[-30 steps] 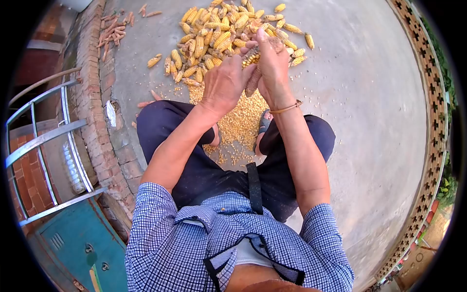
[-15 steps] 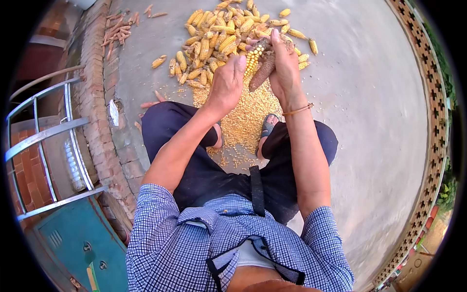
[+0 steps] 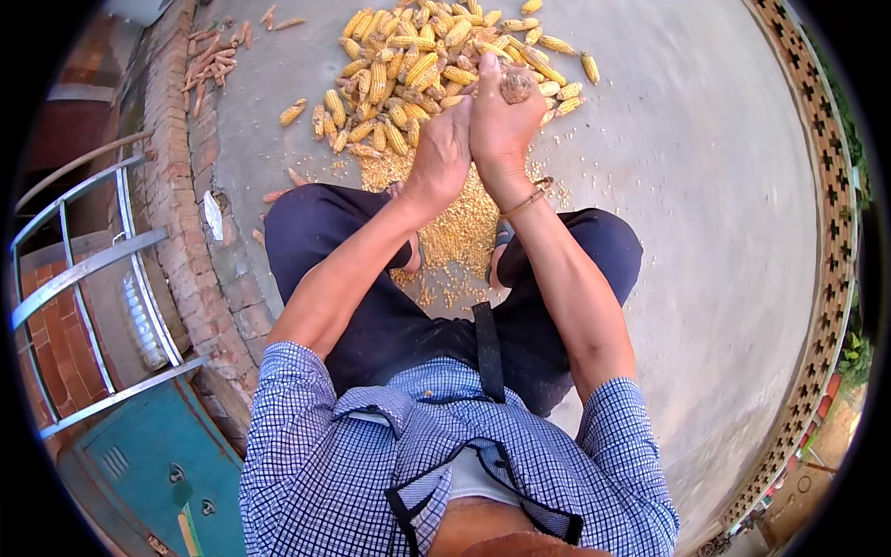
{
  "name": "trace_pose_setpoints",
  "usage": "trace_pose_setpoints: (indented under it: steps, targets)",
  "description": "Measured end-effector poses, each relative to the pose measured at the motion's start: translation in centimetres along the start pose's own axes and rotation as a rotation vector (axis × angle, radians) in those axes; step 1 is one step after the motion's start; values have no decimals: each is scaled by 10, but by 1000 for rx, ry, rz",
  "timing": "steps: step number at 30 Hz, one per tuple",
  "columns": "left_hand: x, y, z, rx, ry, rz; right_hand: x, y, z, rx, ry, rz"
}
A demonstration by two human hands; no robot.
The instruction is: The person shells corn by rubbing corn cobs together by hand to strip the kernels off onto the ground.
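Observation:
My left hand (image 3: 439, 158) and my right hand (image 3: 507, 125) press together just in front of the corn pile. The right is wrapped round a brown bare cob (image 3: 516, 88), whose end pokes out above its fingers. The left hand's fingers are closed against the right; a corn ear between them is hidden by the hands. Yellow corn ears (image 3: 419, 70) lie heaped beyond my hands. Loose kernels (image 3: 457, 232) are spread on the ground below them, between my feet.
Bare cobs (image 3: 213, 65) lie at the upper left beside a brick edging (image 3: 181, 186). A metal frame (image 3: 88, 265) and a teal metal panel (image 3: 153, 464) are at the left. A perforated low wall (image 3: 831, 232) curves along the right.
My hands have closed together, hiding the partly stripped ear and most of the bare cob that showed between them. My right wrist has shifted left and turned inward.

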State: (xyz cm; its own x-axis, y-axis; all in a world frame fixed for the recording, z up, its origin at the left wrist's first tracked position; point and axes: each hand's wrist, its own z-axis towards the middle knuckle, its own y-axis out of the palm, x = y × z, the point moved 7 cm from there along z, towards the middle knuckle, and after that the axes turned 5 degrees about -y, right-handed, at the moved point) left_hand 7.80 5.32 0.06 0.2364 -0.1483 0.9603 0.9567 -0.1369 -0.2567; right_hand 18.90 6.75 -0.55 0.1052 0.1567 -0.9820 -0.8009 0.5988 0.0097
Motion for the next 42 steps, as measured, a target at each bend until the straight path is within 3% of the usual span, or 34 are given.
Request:
trace_pose_setpoints:
  steps: [2,5,9,13,14,17,18,22,25,27,31,35,39,40,42]
  targets:
    - [5,1,0,24,40,-36,-3,1,2,-49,12,124]
    - [-3,1,5,-172,-213,-266,-8,6,8,-190,97,244]
    - [-11,-11,7,-105,-385,-455,-7,7,12,-411,242,406]
    - [-25,-13,15,-92,-321,-281,-12,16,4,-551,221,464]
    - [-20,-15,17,20,-142,-218,-15,19,0,-566,206,471]
    - [-5,-8,12,7,-108,-186,-17,26,-12,-409,110,300]
    - [-1,-4,11,-5,49,-136,-21,19,-14,-266,-21,193]
    - [-16,1,6,-87,-16,-98,-14,12,-12,-145,-41,64]
    - [-10,0,6,17,30,60,-22,2,-5,-119,-142,-183]
    - [-7,-3,5,-73,-84,-70,-16,4,-4,-156,-57,3]
    - [-12,-7,12,-125,-107,-166,3,13,5,-324,150,289]
    - [-9,-19,8,-76,-357,-237,-7,17,4,-493,272,467]
    - [-10,-18,18,55,-75,-224,-14,25,-7,-499,267,462]
    - [-10,-18,13,11,-172,-134,-16,25,-10,-497,274,412]
    - [-1,-7,8,-4,-113,-123,-16,26,-11,-402,215,295]
